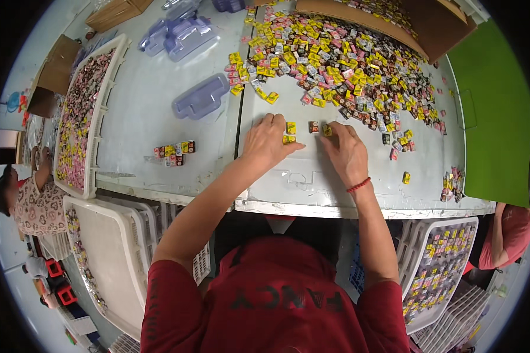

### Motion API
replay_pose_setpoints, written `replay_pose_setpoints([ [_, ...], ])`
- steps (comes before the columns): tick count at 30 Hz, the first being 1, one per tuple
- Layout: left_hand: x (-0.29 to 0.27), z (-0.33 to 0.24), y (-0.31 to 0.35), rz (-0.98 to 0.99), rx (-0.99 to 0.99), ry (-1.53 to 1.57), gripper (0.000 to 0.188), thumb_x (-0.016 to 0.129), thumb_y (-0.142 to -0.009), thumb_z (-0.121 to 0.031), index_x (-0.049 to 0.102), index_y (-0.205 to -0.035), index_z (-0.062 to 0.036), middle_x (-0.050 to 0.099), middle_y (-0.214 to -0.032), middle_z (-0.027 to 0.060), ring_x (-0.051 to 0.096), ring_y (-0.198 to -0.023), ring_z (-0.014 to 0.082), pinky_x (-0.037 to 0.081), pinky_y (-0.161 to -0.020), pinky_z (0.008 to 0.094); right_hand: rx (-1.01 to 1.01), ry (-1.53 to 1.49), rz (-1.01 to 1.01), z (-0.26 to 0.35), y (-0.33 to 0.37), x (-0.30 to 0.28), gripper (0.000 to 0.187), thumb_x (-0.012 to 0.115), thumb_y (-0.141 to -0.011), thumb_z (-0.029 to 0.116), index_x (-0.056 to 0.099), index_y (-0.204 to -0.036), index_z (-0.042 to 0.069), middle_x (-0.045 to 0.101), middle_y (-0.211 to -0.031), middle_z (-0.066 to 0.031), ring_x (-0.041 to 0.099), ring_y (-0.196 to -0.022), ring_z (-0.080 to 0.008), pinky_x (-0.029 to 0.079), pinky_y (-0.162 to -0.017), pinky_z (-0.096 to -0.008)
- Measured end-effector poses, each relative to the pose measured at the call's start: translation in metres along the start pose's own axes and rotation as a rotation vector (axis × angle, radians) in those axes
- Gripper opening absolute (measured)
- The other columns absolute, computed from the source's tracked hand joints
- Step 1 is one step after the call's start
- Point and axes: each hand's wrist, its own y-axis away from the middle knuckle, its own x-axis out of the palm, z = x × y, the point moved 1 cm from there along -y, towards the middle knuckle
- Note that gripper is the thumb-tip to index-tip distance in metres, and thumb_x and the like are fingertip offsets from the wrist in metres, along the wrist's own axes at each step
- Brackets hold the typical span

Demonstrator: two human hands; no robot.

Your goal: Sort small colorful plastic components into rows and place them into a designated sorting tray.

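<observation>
On the white table, my left hand [266,141] is curled around the left side of two small yellow box-shaped pieces [290,127], its thumb stretched along their near edge. My right hand [348,154], with a red cord at the wrist, pinches a small yellow-and-dark piece [327,130] between thumb and fingers. Between the hands a dark brown piece [314,127] lies untouched on the table. Beyond them spreads a big heap of similar small pieces [347,65] in yellow, pink, brown and white.
A small block of grouped pieces [174,153] lies left of the table seam, below a clear plastic tray [201,97]. More trays [182,38] lie behind. A white crate [94,112] full of pieces stands far left. Co-workers [35,194] sit at both sides. A cardboard box [436,29] borders the heap.
</observation>
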Motion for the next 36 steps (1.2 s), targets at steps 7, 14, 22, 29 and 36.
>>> replay_pose_setpoints([
  [7, 0.002, 0.034, 0.004, -0.089, 0.066, 0.047, 0.034, 0.077, -0.072, -0.014, 0.055, -0.095, -0.0030, 0.061, -0.094, 0.0149, 0.060, -0.093, 0.0332, 0.049, -0.077, 0.0430, 0.098, 0.080, -0.045, -0.013, 0.001, 0.007, 0.022, 0.067, -0.082, 0.012, 0.063, -0.103, 0.004, 0.065, -0.092, -0.0166, 0.065, -0.074, -0.0346, 0.052, -0.064, -0.0397],
  [14, -0.015, 0.046, -0.028, 0.134, 0.243, 0.155, 0.037, 0.074, -0.077, -0.016, 0.061, -0.109, -0.0042, 0.063, -0.109, 0.0112, 0.058, -0.105, 0.0306, 0.045, -0.092, 0.0385, 0.103, 0.074, -0.018, -0.021, -0.008, 0.004, 0.021, 0.064, -0.084, 0.016, 0.063, -0.104, 0.007, 0.065, -0.091, -0.0178, 0.064, -0.071, -0.0386, 0.052, -0.061, -0.0440],
  [22, 0.011, 0.039, -0.028, 0.021, 0.403, 0.193, 0.035, 0.075, -0.077, -0.019, 0.063, -0.107, -0.0051, 0.062, -0.110, 0.0087, 0.055, -0.107, 0.0281, 0.045, -0.094, 0.0375, -0.065, 0.094, -0.125, 0.004, -0.035, -0.004, 0.025, 0.070, -0.080, 0.014, 0.064, -0.103, 0.005, 0.066, -0.093, -0.0137, 0.063, -0.084, -0.0308, 0.052, -0.070, -0.0388],
  [29, 0.011, 0.035, -0.021, 0.031, 0.297, 0.248, 0.023, 0.072, -0.080, -0.018, 0.068, -0.098, -0.0038, 0.064, -0.111, 0.0093, 0.058, -0.103, 0.0289, 0.048, -0.088, 0.0360, -0.202, 0.339, -0.096, 0.006, -0.064, 0.040, 0.031, 0.070, -0.080, 0.016, 0.064, -0.108, 0.005, 0.063, -0.103, -0.0096, 0.057, -0.093, -0.0296, 0.045, -0.081, -0.0404],
  [36, 0.008, 0.043, -0.062, -0.030, 0.250, 0.252, 0.026, 0.069, -0.081, -0.014, 0.066, -0.105, -0.0057, 0.064, -0.114, 0.0097, 0.057, -0.108, 0.0294, 0.047, -0.088, 0.0367, -0.230, 0.271, -0.069, 0.005, -0.049, 0.035, 0.027, 0.067, -0.083, 0.019, 0.065, -0.107, 0.007, 0.065, -0.099, -0.0084, 0.058, -0.097, -0.0284, 0.040, -0.087, -0.0433],
])
